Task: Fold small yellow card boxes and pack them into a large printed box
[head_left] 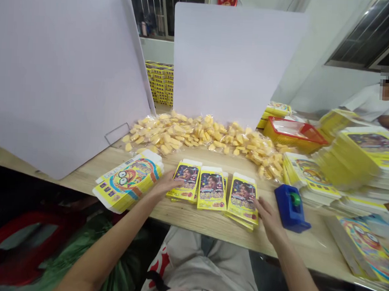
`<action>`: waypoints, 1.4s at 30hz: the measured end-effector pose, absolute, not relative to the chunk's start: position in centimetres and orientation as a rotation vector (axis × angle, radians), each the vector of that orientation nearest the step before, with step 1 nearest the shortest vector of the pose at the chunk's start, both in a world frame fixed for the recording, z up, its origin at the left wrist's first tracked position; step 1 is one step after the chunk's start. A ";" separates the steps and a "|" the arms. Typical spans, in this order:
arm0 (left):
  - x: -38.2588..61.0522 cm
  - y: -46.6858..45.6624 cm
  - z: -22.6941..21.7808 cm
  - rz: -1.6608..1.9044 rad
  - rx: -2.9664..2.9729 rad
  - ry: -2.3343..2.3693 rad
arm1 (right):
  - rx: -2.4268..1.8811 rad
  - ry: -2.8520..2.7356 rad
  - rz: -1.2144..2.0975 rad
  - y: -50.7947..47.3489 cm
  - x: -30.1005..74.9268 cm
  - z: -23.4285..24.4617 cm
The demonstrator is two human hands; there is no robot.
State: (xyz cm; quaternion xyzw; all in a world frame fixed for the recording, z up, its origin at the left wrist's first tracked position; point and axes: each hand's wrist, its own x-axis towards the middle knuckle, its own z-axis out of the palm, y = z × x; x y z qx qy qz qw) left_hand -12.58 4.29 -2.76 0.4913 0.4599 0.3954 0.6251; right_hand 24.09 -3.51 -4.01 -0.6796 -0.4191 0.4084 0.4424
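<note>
Three small piles of yellow printed packets lie side by side near the table's front edge: a left pile (pixel 186 180), a middle pile (pixel 211 191) and a right pile (pixel 243 200). My left hand (pixel 165 185) lies flat with fingers stretched out, touching the left pile's left edge. My right hand (pixel 269 218) rests open on the wood beside the right pile, fingers reaching its right edge. A blue tape dispenser (pixel 290 208) with a green roll stands just right of my right hand. A stack of flat yellow cartons (pixel 128 183) sits left of my left hand.
A long heap of small yellow bagged pieces (pixel 201 137) runs behind the piles. White boards (pixel 234 60) stand at the back. A red-rimmed yellow basket (pixel 293 134) and tall carton stacks (pixel 363 161) fill the right side, where another person (pixel 376 103) sits. A red stool (pixel 19 245) is lower left.
</note>
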 end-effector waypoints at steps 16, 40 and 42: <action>-9.5 -2.8 -3.5 1.001 1.043 1.163 | -1.782 -1.518 0.859 -6.2 24.5 -3.3; -10.6 -1.9 -2.4 0.979 1.053 1.297 | -1.790 -1.682 0.380 -7.9 22.8 -3.0; -11.3 -1.5 -2.9 0.940 1.125 1.302 | -1.777 -1.368 0.683 -8.0 23.5 -3.1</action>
